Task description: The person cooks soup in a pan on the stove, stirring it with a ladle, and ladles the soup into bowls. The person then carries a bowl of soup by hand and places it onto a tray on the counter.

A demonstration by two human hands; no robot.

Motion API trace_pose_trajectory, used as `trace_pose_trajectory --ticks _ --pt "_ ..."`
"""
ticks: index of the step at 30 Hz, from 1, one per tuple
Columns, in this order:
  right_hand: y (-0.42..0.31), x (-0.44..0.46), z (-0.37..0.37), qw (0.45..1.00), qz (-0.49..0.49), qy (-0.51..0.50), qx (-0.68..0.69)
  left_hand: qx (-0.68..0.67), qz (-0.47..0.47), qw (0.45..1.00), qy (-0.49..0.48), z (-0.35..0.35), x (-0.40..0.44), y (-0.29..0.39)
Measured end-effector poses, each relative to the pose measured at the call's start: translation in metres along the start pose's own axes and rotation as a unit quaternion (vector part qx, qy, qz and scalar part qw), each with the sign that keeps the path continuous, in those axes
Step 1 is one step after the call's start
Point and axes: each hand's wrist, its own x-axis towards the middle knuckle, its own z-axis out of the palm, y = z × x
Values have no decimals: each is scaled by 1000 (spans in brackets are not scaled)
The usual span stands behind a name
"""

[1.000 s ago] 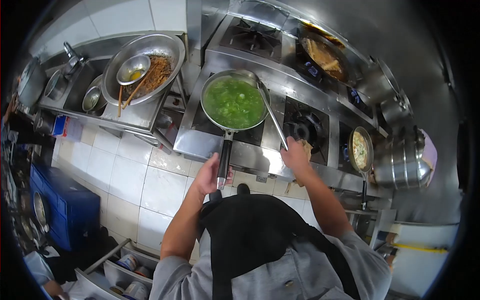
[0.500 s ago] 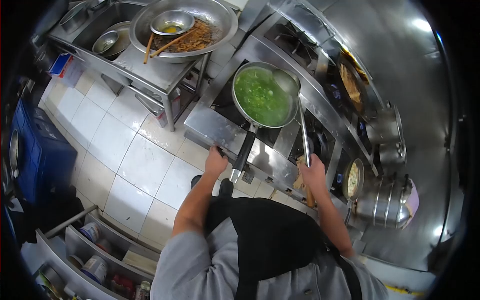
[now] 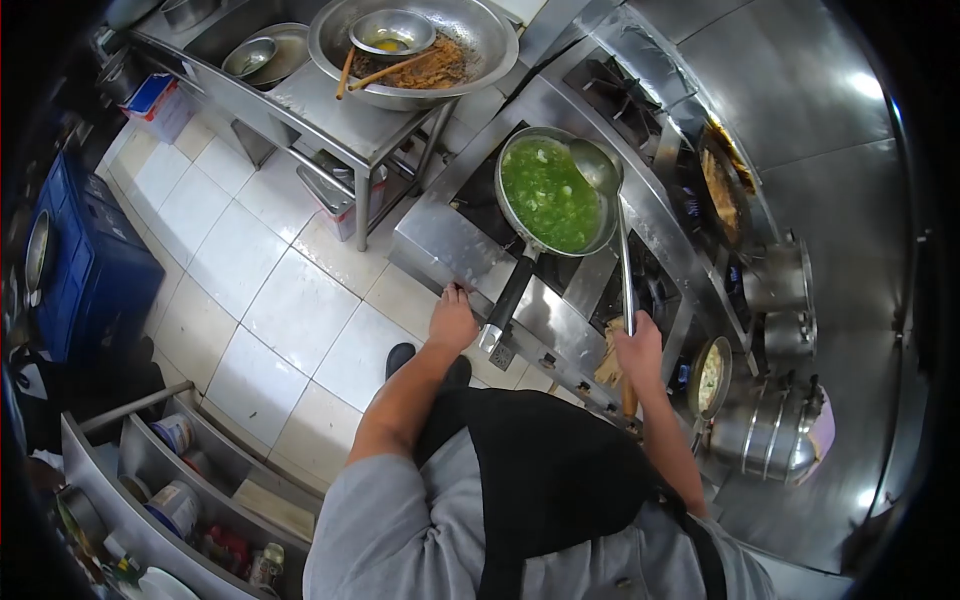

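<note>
A frying pan full of bright green soup with pale bits sits on the stove, its black handle pointing towards me. My right hand is closed around the long handle of a steel ladle, whose wooden end shows below my fist. The ladle's bowl lies over the far right part of the pan, at the rim. My left hand is at the stove's front edge, left of the pan handle, its fingers curled on what looks like a control knob, mostly hidden.
On the left counter stands a large steel bowl with brown food, chopsticks and a smaller bowl. A small pan of pale food, a dark wok and steel pots are on the right. Behind my left arm is an open drawer.
The whole view has shifted slightly. My left hand has moved a little along the stove's front edge, with its fingers reaching further forward. The right hand keeps its hold on the ladle.
</note>
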Motion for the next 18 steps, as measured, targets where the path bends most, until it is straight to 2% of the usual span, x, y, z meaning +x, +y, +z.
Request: trace_pose_trajectory --ticks 2,4,5,7,8,10,14,16,18 --pt "2 0 1 1000 -1 -4 -22 35 21 999 -4 2 0 -2" --pt "-1 -2 -1 1000 9 -7 -20 -168 -75 982 51 -4 1 -3" --pt "-1 -2 0 1000 7 -8 -20 -168 -76 981 52 -7 3 -5" --pt "0 -3 0 1000 3 -9 2 -177 -96 979 -15 -11 2 -7" --pt "-1 -3 -2 1000 2 -10 0 -180 -98 979 -14 -7 0 -6" --pt "-8 -5 -6 1000 22 -19 1 -97 -54 994 18 0 -4 -3" --pt "2 -5 -1 1000 -8 -2 -12 -45 -58 997 -12 -4 -9 2" --pt "1 -4 0 1000 -3 -4 -18 67 -14 997 -29 0 -8 0" --pt "1 -3 0 1000 -1 -7 -18 88 2 996 0 2 -9 0"
